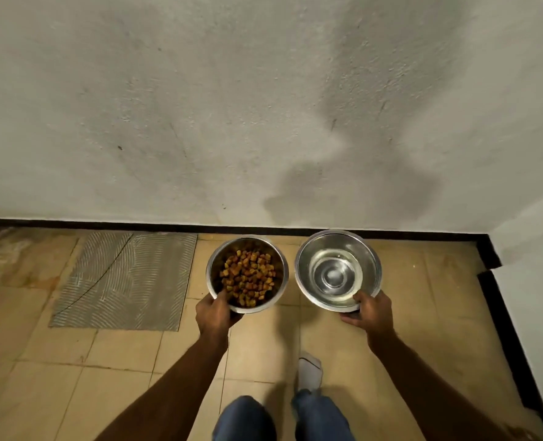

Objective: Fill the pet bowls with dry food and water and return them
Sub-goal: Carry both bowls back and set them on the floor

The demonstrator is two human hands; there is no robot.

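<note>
Kibble bowl [246, 274] in the left hand [214, 313] grip and water bowl [338, 270] in the right hand [373, 310], both filled, look ready for level lowering to the floor [120, 361] by the wall [200, 106].

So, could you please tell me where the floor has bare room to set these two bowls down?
Bare tile runs under the food bowl in the left hand and the water bowl in the right hand, up to the black skirting. The grey ridged patch borders it on the left. Near the white shoe it is crowded.
</note>
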